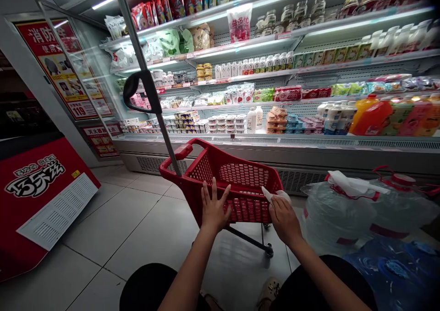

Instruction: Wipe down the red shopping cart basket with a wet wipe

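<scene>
In the middle of the head view stands a red plastic shopping cart point(245, 169) with slotted basket walls and a tall grey pole handle point(147, 86). Against its near wall rests my left hand point(216, 208), fingers spread and nothing held. At the basket's right end, my right hand point(284, 217) grips a white cloth or tissue point(283, 195) and presses it to the rim and side. Part of the cloth is hidden under the fingers. A caster wheel point(268, 250) shows below the basket.
Behind the cart runs a refrigerated display point(213, 139) stocked with dairy cups, bottles and bags. Large water jugs point(338, 215) and blue-wrapped bottles point(395, 265) stand close on the right. A red freezer point(37, 201) is at the left. My knees frame the near tiled floor point(113, 237).
</scene>
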A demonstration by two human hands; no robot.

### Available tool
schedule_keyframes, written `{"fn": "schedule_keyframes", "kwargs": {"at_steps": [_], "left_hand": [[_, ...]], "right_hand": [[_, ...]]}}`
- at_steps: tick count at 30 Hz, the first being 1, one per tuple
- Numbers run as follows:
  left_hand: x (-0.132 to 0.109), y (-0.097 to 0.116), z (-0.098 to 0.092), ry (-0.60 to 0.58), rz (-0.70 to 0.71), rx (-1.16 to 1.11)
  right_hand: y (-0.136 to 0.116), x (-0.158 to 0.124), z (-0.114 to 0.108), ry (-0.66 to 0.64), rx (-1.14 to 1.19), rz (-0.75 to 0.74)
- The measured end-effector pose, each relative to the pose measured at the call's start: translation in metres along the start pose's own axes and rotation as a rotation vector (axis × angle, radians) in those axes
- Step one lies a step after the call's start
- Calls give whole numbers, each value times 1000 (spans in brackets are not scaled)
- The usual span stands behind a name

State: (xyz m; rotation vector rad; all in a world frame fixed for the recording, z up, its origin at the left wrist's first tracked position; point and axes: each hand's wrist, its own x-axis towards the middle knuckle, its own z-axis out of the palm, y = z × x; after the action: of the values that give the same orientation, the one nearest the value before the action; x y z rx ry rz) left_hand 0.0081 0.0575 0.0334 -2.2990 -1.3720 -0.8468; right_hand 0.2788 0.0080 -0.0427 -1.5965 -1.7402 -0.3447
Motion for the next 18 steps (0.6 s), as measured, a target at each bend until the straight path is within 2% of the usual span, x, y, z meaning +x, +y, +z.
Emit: {"fn": "schedule_keyframes", "kwargs": {"at_steps": [3, 5, 9, 11, 14, 18], "left_hand": [[3, -15, -4, -8, -20, -2], [4, -19, -4, -9, -52, 0], [-2, -7, 5, -85, -25, -17], [-8, 0, 12, -137, -20, -20], [-15, 0, 18, -147, -103, -3], [-13, -10, 24, -112, -219, -20]], "right_hand": [[-19, -2, -2, -36, 5, -50], [-42, 1, 1, -55, 11, -102], [-96, 13, 12, -74, 12, -250], [-114, 20, 14, -80, 7, -293], [-117, 20, 10, -128, 17, -321], [-91, 0, -6, -168, 38, -333]]}}
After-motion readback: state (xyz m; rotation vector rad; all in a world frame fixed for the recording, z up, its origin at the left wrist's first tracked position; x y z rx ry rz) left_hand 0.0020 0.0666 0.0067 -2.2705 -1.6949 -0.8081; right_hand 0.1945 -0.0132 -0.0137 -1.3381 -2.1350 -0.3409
